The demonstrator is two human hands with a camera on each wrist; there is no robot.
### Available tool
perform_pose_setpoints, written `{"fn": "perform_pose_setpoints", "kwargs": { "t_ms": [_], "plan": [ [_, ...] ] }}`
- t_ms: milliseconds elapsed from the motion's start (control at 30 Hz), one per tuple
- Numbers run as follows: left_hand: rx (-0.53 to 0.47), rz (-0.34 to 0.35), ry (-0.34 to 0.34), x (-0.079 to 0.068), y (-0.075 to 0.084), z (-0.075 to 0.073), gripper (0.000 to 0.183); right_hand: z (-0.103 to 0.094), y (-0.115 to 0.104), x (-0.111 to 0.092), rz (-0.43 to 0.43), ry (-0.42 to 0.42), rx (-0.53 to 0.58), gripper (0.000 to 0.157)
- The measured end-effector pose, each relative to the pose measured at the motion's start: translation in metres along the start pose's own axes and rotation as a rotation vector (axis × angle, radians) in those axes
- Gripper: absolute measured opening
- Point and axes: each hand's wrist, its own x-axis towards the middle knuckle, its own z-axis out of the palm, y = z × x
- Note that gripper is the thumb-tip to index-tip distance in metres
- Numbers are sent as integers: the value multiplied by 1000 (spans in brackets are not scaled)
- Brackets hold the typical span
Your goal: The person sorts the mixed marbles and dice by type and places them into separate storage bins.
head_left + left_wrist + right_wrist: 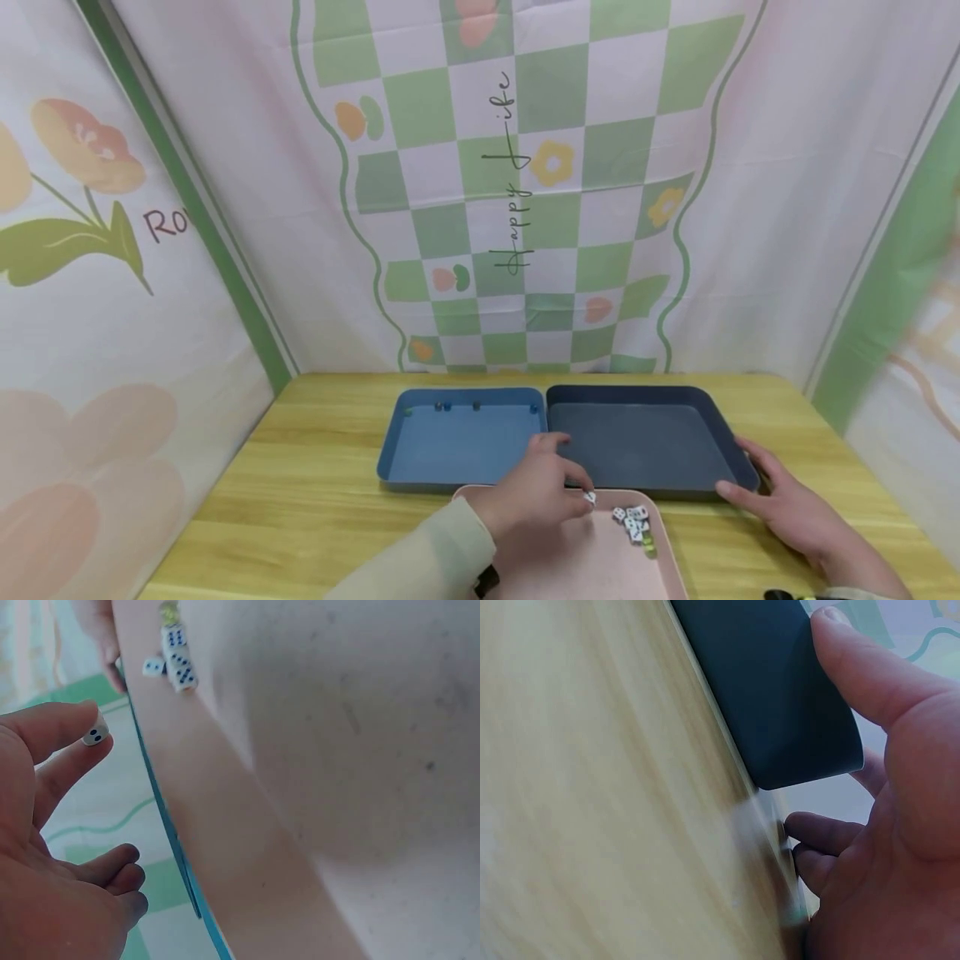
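Over the far side of a pink tray, my left hand pinches a small white die between thumb and index finger. In the left wrist view the die shows two dark pips; the other fingers stay off it. More white dice cluster in the pink tray's far right corner, with yellow-green dice beside them. My right hand holds the near right corner of a dark navy tray. Its thumb lies at the tray's rim, while the fingers reach round the side.
A blue tray stands left of the navy one, with several small dark and green pieces along its far side. All sit on a wooden table. Printed curtains hang behind and on both sides.
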Motion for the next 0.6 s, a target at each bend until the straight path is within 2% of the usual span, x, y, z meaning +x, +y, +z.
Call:
{"fn": "perform_pose_setpoints", "kwargs": {
  "t_ms": [133,233,433,600],
  "plan": [
    [-64,-67,25,2,-3,-8,6,0,1,0,-4,0,-6,96],
    [-76,-96,52,4,-6,-11,6,1,0,0,-6,-2,-3,95],
    [-75,-141,117,10,-12,-15,5,1,-1,-1,-2,-6,5,95],
    [-54,-191,158,22,-19,-19,4,1,-1,-1,-8,-6,22,95]
  ]
}}
